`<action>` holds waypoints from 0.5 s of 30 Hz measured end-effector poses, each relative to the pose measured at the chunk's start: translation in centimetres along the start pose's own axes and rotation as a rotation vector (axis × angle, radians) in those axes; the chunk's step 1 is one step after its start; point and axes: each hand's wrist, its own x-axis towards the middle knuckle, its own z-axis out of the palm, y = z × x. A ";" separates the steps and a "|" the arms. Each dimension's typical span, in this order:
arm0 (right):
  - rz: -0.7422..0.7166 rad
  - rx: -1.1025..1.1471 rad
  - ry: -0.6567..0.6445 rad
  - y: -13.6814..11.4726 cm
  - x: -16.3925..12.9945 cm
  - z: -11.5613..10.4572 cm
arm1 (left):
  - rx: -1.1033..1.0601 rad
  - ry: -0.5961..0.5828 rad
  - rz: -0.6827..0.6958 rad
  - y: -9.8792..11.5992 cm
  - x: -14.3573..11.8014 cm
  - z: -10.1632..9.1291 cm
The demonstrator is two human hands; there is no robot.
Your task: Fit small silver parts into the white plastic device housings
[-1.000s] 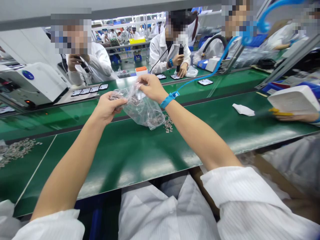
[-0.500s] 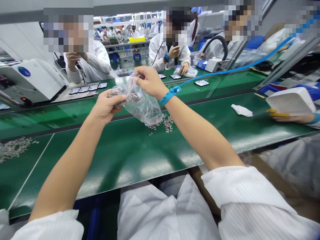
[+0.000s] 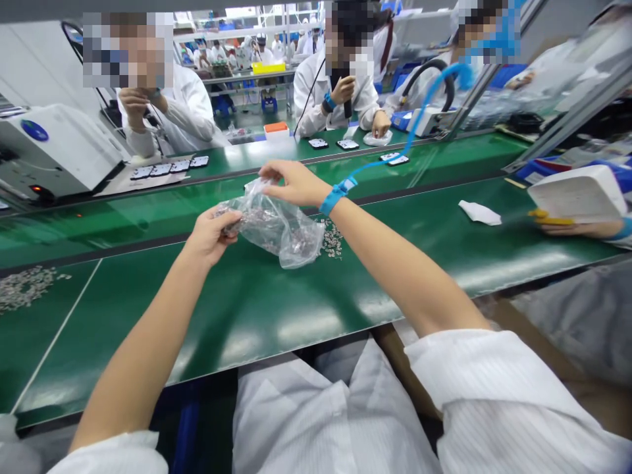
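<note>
Plastic bag (image 3: 269,230): over the green worktop (image 3: 276,309), beside loose parts (image 3: 332,238)
Left hand (image 3: 210,235): we pinch its bunched side
Right hand (image 3: 295,184): we pinch its upper edge
Bagged parts (image 3: 302,239): our step seems emptying or gathering them
Hanging end (image 3: 297,255): our next move likely calls for steadying it

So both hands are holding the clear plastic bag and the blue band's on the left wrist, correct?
No, the head view shows the blue band on the right wrist; the left hand and right hand do hold the clear plastic bag.

Light gleams on a long green workbench (image 3: 296,316) beside slanted metal framing (image 3: 567,114).
</note>
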 end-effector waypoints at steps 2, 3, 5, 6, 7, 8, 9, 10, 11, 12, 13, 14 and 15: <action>-0.071 0.047 -0.057 0.8 -2.7 -0.1 | -0.034 0.044 -0.054 -1.5 -0.6 -1.1; -0.103 0.056 -0.086 1.3 -4.4 -0.2 | -0.053 0.070 -0.078 -2.1 -0.9 -1.6; -0.133 0.039 -0.162 2.4 -8.2 -0.7 | -0.079 0.117 -0.119 -3.2 -1.5 -2.5; -0.122 0.014 -0.197 2.8 -10.1 -0.8 | -0.083 0.140 -0.137 -3.7 -1.7 -2.9; -0.097 -0.024 -0.215 3.1 -12.0 -0.8 | -0.078 0.167 -0.152 -4.1 -1.9 -3.2; -0.061 -0.068 -0.213 3.3 -13.7 -0.7 | -0.067 0.195 -0.166 -4.4 -2.1 -3.5; -0.032 -0.107 -0.200 3.3 -15.2 -0.3 | -0.050 0.221 -0.182 -4.8 -2.1 -3.8; -0.016 -0.142 -0.192 3.2 -16.4 0.2 | -0.025 0.241 -0.199 -5.1 -2.2 -4.1; -0.011 -0.175 -0.187 2.9 -17.3 0.8 | 0.015 0.249 -0.214 -5.4 -2.2 -4.4; -0.017 -0.206 -0.190 2.5 -17.9 1.5 | 0.077 0.249 -0.230 -5.6 -2.2 -4.6; -0.030 -0.238 -0.202 2.1 -18.3 2.3 | 0.164 0.263 -0.236 -5.9 -2.3 -4.8; -0.045 -0.271 -0.220 1.6 -18.4 3.1 | 0.284 0.308 -0.222 -6.1 -2.5 -4.9; -0.056 -0.304 -0.235 1.3 -18.4 3.8 | 0.432 0.392 -0.178 -6.3 -2.9 -4.8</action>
